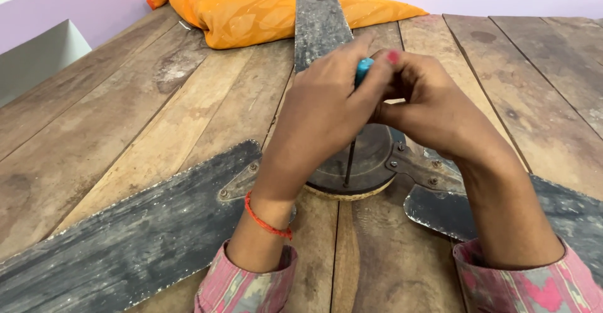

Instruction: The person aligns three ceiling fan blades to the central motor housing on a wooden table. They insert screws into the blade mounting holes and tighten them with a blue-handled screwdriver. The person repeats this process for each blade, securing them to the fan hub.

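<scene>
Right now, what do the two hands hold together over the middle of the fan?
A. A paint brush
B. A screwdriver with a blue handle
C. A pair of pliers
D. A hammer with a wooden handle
B: the left hand and right hand close around a blue handle, and a thin metal shaft runs down onto the fan hub.

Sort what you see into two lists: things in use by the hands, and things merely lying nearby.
In use: left hand, right hand, screwdriver, ceiling fan.
Lying nearby: orange cloth bundle, wooden table.
</scene>
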